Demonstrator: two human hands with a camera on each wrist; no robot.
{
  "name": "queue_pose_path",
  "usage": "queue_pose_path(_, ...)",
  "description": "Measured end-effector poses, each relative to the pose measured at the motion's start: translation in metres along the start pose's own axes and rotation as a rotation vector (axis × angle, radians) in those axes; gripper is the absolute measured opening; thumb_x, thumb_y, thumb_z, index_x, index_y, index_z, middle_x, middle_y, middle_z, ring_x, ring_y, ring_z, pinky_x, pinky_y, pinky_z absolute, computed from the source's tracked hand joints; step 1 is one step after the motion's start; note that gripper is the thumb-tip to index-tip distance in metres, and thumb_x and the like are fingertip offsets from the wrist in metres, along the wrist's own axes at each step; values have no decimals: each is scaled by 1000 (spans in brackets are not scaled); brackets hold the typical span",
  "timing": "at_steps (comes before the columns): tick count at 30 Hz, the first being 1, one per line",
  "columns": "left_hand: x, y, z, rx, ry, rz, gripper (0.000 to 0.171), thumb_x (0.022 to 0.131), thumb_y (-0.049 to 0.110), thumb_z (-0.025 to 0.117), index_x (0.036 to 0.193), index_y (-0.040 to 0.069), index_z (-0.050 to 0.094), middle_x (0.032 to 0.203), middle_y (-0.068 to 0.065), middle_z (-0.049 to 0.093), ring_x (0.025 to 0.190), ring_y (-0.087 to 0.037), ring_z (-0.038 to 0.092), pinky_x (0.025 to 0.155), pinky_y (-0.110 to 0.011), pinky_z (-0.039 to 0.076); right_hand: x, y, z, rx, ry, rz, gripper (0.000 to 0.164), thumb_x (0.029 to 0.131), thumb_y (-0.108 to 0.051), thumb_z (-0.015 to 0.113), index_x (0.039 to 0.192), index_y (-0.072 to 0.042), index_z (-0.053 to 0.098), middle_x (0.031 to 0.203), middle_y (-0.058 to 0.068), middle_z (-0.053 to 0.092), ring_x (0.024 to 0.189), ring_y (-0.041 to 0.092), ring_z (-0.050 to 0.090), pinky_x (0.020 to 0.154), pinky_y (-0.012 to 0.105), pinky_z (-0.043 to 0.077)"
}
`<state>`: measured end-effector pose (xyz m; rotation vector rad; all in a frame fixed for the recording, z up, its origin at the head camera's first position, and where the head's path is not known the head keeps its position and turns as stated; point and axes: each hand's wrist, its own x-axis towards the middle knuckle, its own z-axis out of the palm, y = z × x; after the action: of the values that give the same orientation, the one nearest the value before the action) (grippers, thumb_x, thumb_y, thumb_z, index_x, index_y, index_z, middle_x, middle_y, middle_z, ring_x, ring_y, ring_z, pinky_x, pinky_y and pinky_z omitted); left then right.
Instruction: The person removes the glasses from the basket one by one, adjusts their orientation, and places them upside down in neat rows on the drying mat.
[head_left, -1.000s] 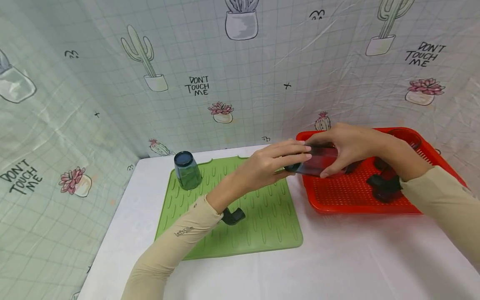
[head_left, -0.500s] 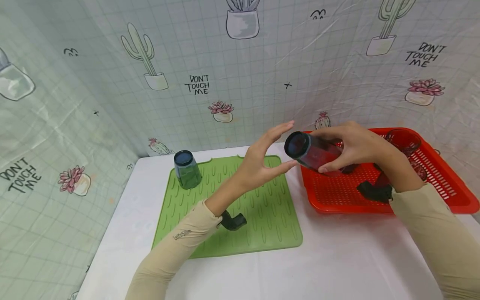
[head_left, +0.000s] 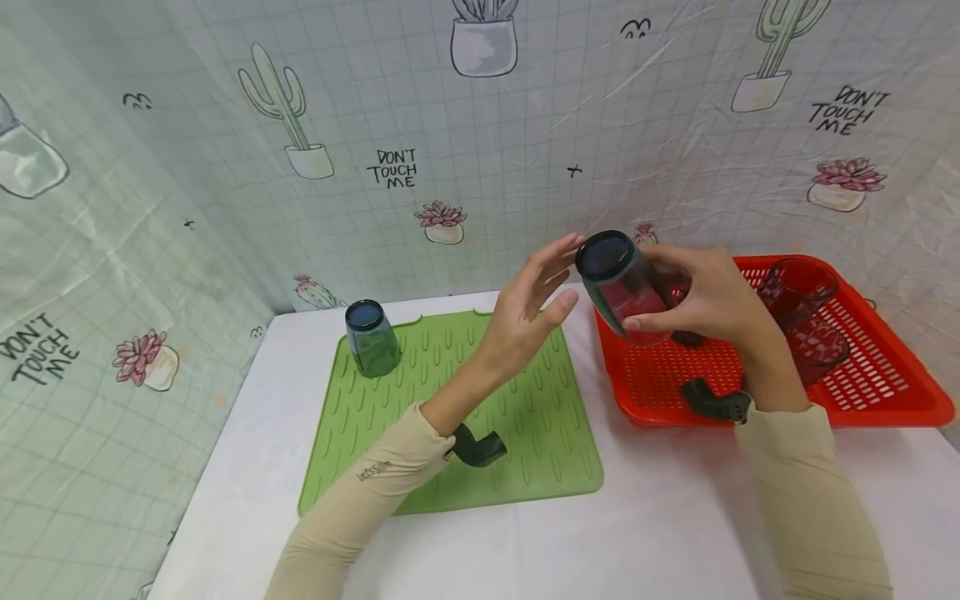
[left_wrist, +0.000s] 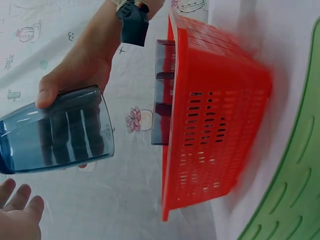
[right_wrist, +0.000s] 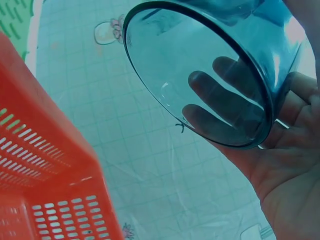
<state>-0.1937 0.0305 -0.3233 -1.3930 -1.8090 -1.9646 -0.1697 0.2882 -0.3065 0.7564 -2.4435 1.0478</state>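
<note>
My right hand (head_left: 708,292) grips a clear blue drinking glass (head_left: 626,287) near its rim, thumb on one side and fingers round the other. The glass is tilted over the left end of the red basket (head_left: 637,414), its thick base up and to the left. In the right wrist view, my fingers show through the wall of the glass (right_wrist: 200,65), its open rim facing the camera. My left hand (head_left: 521,317) is beside the base, fingers spread and holding nothing. A second blue glass (head_left: 372,340) stands upside down on the green drying mat (head_left: 465,483).
Several more glasses (head_left: 813,342) lie in the right part of the basket. The mat lies to the left of the basket on a white-covered table (head_left: 637,517). A printed cloth (head_left: 525,125) hangs behind as a wall.
My left hand has let go of the glass's base and moved slightly left. My right hand has turned the glass from nearly level to base-up, and the right forearm has swung left.
</note>
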Motion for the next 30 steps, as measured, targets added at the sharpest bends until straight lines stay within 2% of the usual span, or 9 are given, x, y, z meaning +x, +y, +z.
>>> queue_pose_path(3,1,1,2,-14,9,-16,83,100,57,55,153,-2,35,156,-21,42,143,-21,44,120,-43,36,-4,-1,2,46,23,41,76,62,-2,97,132,-10,68,96,0,77,75,5,70,60,17,55)
queue_pose_path(7,1,1,4,-30,10,-25,79,100,52,57,154,-1,34,156,-21,41,144,-21,43,121,-44,35,-8,-2,2,83,43,82,72,64,0,96,130,-10,69,91,-12,74,68,8,69,55,19,54)
queue_pose_path(12,2,1,6,-46,3,-32,67,99,30,60,155,2,34,156,-18,41,145,-21,42,121,-43,34,-13,-1,4,109,88,119,73,65,3,94,131,-6,67,90,-19,72,70,6,69,60,16,57)
queue_pose_path(16,4,1,8,-55,4,-36,63,97,10,60,155,6,36,156,-13,43,144,-20,42,121,-40,34,-15,2,10,167,128,95,76,62,11,92,132,-2,65,93,-16,73,74,6,70,64,15,58)
queue_pose_path(19,6,1,11,-61,15,-33,64,96,2,61,155,7,38,156,-12,44,144,-18,43,120,-40,36,-15,3,14,199,149,76,76,62,13,91,132,0,65,95,-15,74,76,5,71,66,14,58)
queue_pose_path(25,13,1,16,-69,36,-43,65,95,-3,64,154,8,39,154,-12,46,140,-15,47,119,-39,37,-16,3,20,160,153,110,72,64,8,93,131,-4,67,95,-15,74,81,3,71,69,13,57)
queue_pose_path(30,16,0,18,-75,49,-105,67,95,-2,67,155,10,40,153,-10,48,139,-12,47,119,-32,37,-17,3,23,151,145,125,72,65,4,93,132,-5,67,98,-5,76,84,1,70,73,11,55)
